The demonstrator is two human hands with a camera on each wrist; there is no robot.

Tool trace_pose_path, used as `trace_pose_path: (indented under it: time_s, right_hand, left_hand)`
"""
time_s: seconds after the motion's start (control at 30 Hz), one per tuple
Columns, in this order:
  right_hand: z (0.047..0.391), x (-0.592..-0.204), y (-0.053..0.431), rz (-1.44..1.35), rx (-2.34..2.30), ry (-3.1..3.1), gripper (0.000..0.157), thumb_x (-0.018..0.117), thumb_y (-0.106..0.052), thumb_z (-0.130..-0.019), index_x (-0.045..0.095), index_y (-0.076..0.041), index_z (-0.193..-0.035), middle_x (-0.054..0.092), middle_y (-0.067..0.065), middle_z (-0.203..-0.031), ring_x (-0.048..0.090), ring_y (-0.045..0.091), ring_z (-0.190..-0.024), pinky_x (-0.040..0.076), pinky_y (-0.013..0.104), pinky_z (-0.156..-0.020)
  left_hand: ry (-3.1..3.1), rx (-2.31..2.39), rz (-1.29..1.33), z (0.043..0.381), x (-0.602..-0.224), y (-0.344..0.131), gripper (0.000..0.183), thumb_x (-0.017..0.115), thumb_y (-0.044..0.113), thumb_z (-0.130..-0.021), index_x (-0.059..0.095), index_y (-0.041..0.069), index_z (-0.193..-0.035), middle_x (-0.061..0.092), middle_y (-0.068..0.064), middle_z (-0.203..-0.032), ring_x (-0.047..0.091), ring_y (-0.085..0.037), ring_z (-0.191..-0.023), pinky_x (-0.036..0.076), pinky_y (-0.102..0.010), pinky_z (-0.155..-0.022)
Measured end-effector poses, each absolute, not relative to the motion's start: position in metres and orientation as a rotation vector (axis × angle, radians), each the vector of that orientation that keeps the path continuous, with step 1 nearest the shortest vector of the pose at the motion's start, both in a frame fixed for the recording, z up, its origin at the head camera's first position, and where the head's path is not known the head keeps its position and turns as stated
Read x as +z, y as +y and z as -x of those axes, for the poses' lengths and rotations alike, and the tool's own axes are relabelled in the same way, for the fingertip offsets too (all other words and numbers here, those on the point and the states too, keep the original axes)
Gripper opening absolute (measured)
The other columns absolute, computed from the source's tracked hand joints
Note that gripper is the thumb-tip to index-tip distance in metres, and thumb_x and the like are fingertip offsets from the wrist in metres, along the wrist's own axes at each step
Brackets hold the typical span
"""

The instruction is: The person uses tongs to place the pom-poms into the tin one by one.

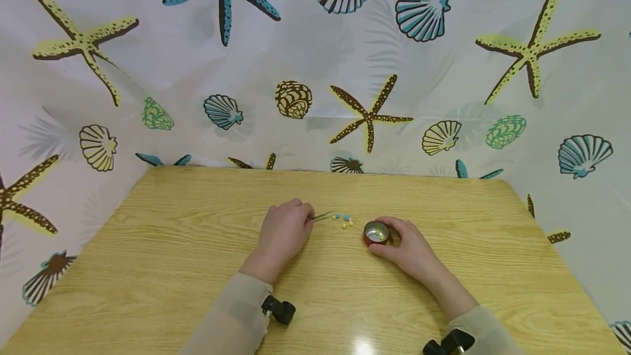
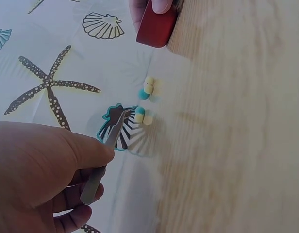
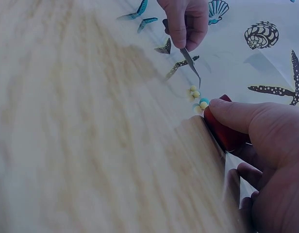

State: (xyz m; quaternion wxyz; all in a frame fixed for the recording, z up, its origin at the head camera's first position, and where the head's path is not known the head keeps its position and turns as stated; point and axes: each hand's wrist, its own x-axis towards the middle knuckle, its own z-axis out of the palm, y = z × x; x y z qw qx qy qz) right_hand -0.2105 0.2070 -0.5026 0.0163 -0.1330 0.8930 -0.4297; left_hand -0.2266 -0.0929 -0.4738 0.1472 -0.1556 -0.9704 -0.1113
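Observation:
My left hand [image 1: 286, 230] pinches a pair of metal tweezers [image 2: 107, 150] between thumb and fingers. The bent tips point right, close beside a small group of yellow, blue and pink beads [image 1: 346, 218] on the table. In the left wrist view the tips are right by the nearest beads [image 2: 140, 115]. My right hand [image 1: 406, 246] grips a small round red tin [image 1: 367, 239] with thumb and fingers around its side. Its open top faces up, and a few yellowish beads [image 1: 379, 233] lie on its silvery bottom. The tin stands just right of the loose beads.
Both hands work over a light wooden table [image 1: 197, 218]. A white cloth [image 1: 315, 59] printed with starfish and shells hangs behind it and along both sides. A black wrist camera mount [image 1: 279, 310] sits on the left sleeve, another [image 1: 449, 342] on the right.

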Motion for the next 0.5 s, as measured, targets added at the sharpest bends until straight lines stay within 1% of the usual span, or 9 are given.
trace_pose_path:
  time_s: [0.27, 0.5]
  right_hand:
    - [0.2112, -0.5028, 0.2064, 0.406, -1.333, 2.778, 0.065, 0.090, -0.036, -0.097, 0.065, -0.013, -0.151, 0.067, 0.013, -0.147, 0.056, 0.037, -0.137, 0.040, 0.064, -0.117]
    - [0.2124, -0.5049, 0.2069, 0.408, -1.331, 2.780, 0.065, 0.090, -0.036, -0.097, 0.064, -0.012, -0.152, 0.066, 0.014, -0.148, 0.056, 0.037, -0.137, 0.041, 0.064, -0.117]
  left_hand:
    - [-2.800, -0.310, 0.461, 0.2276, -0.4753, -0.0968, 0.005, 0.086, 0.017, -0.100, 0.083, 0.013, -0.102, 0.072, -0.002, -0.092, 0.071, -0.024, -0.083, 0.059, -0.048, -0.079]
    - [-2.829, -0.318, 0.447, 0.2270, -0.4750, -0.0955, 0.005, 0.085, 0.017, -0.101, 0.083, 0.013, -0.103, 0.072, -0.002, -0.092, 0.071, -0.023, -0.083, 0.058, -0.045, -0.077]
